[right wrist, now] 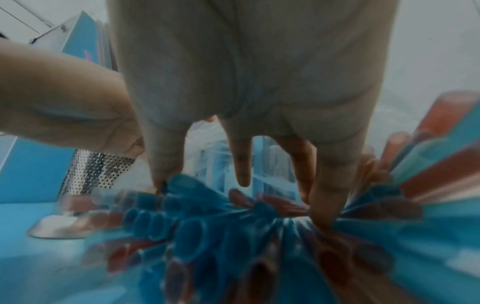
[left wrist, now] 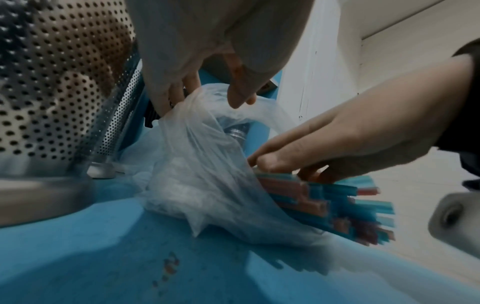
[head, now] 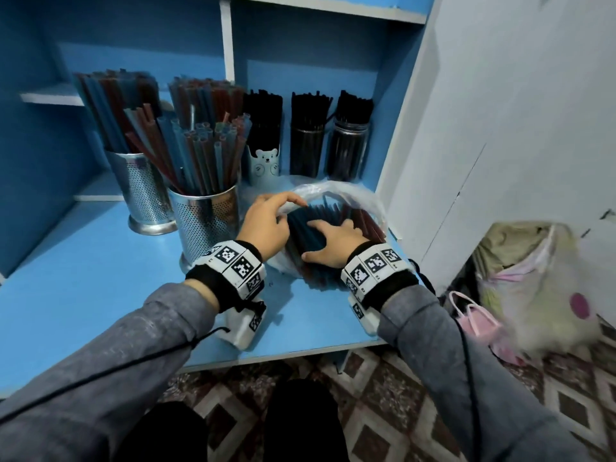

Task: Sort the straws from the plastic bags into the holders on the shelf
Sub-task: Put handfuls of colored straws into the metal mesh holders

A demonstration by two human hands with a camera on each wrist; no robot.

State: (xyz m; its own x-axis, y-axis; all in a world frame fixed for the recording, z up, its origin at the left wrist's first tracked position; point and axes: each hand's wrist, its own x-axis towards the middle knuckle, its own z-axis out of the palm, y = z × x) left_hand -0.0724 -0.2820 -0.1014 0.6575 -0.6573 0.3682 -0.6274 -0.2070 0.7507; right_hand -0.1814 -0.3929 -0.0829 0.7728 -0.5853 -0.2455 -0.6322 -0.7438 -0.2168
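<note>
A clear plastic bag (head: 354,194) lies on the blue shelf (head: 83,278), holding a bundle of blue and red straws (head: 304,225). My left hand (head: 286,208) pinches the bag's rim (left wrist: 197,164) and lifts it open. My right hand (head: 330,235) reaches into the opening, fingers over the bundle and thumb against its left side, gripping the straws (left wrist: 337,201). In the right wrist view the fingers (right wrist: 166,164) dig into the straw ends (right wrist: 194,236). Two perforated metal holders (head: 206,221) (head: 143,195) with coloured straws stand just to the left.
Behind the bag stand a bear-print holder (head: 265,165) and two dark jars (head: 306,145) (head: 348,148) of black straws. A white cabinet wall (head: 500,128) bounds the shelf on the right. A stuffed bag (head: 533,278) sits on the patterned floor.
</note>
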